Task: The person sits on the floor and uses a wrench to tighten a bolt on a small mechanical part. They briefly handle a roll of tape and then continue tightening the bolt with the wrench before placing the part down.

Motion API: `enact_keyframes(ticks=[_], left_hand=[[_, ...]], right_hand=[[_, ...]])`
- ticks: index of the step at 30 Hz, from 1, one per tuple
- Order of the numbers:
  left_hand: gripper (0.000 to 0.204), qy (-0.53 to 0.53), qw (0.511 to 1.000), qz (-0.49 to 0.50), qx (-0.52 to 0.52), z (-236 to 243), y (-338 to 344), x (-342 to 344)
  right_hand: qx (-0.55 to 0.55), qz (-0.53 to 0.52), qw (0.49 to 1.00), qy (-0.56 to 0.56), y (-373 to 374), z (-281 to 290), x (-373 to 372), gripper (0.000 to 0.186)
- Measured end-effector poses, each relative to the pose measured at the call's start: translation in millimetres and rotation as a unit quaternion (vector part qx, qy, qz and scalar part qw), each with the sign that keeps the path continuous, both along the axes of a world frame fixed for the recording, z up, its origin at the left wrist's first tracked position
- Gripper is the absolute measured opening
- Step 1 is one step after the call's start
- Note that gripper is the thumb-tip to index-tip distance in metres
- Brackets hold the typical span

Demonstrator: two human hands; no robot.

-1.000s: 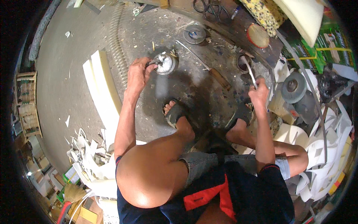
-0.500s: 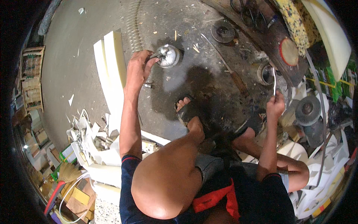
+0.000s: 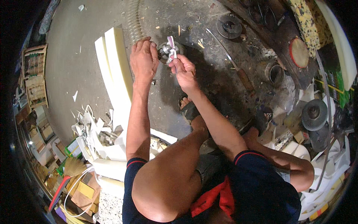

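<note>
At the upper middle, my left hand [image 3: 144, 58] is closed at the side of a silver metal device with a round cup [image 3: 165, 49], which looks like a spray gun. The fingers hide most of its grip. A small metal fitting [image 3: 153, 82] shows beside the left wrist. My right hand [image 3: 184, 72] pinches a white-handled toothbrush [image 3: 171, 42] with a purplish head. The brush lies over the device, against or just above it; I cannot tell which. Both hands are close together, over the floor in front of my sandalled foot [image 3: 191, 110].
A clear coiled hose [image 3: 135, 22] runs behind my left hand. Long cream foam strips [image 3: 118, 56] lie at left. To the right are a wooden-handled blade [image 3: 235, 67], an open can [image 3: 276, 72] and a round dark disc [image 3: 228, 27]. White scraps [image 3: 102, 140] are heaped at lower left.
My right hand has swung from the can at right over to the metal device, bringing the toothbrush with it. The left hand has turned slightly, with its back now covering more of the device.
</note>
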State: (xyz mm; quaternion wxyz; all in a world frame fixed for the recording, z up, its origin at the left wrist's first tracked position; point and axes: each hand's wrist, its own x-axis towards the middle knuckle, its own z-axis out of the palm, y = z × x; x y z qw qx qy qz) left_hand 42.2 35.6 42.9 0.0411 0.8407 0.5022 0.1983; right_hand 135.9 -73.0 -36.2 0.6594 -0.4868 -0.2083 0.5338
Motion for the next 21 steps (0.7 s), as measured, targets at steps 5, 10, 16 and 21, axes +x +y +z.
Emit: enact_keyframes(ticks=[5,10,16,21], left_hand=[[0.020,-0.006,1.000,-0.002,0.012,4,-2,2],[0.024,-0.004,1.000,0.010,-0.019,10,-7,3],[0.029,-0.006,0.999,0.024,-0.033,11,-5,4],[0.034,0.006,0.999,0.020,-0.033,10,-6,3]], right_hand=[[-0.039,0.020,0.998,0.047,-5,-1,-9,0.024],[0.011,0.002,1.000,-0.014,2,-13,-6,0.023],[0.003,0.007,0.998,0.055,-1,-9,-13,0.022],[-0.099,0.031,0.995,0.006,-9,-5,-25,0.022]])
